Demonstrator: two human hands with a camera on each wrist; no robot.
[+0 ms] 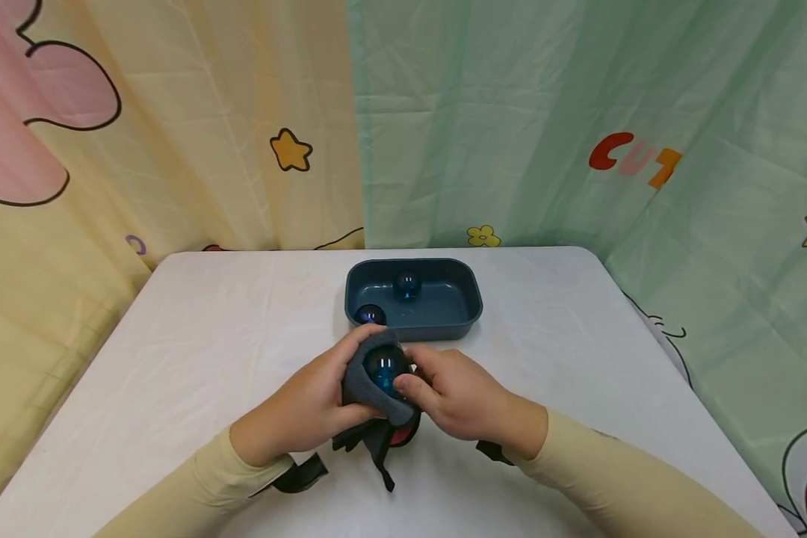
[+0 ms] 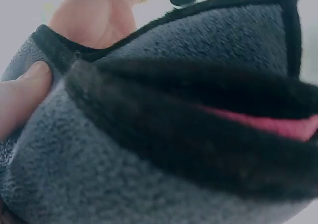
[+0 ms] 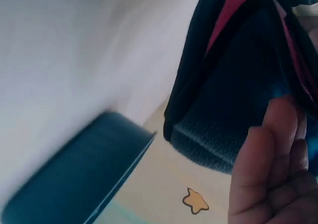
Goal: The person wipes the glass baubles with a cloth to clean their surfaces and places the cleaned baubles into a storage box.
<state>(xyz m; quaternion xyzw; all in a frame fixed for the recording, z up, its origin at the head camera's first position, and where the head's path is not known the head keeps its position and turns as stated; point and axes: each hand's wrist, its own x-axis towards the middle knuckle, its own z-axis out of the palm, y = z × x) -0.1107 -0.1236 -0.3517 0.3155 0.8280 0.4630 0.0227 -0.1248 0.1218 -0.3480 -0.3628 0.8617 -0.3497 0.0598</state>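
In the head view my left hand (image 1: 323, 392) grips a grey fleece pouch (image 1: 363, 381) with black edging, its fingers behind and its thumb across the front. A shiny dark-blue ball (image 1: 385, 366) sits in the fold of the fabric. At the ball's right side, my right hand (image 1: 464, 392) pinches it, thumb on its face. The left wrist view shows the pouch's dark trim (image 2: 164, 129) with a pink lining (image 2: 278, 124) in the gap. In the right wrist view the fingers (image 3: 256, 164) of my right hand lie against the dark fabric (image 3: 233, 80).
Just beyond my hands, a dark blue-grey rectangular tub (image 1: 444, 329) stands on the white table (image 1: 242, 314). Inside it are two shiny blue balls, one near the back (image 1: 407, 284), another at the front left (image 1: 370, 314). Patterned curtains (image 1: 484, 134) hang behind the table.
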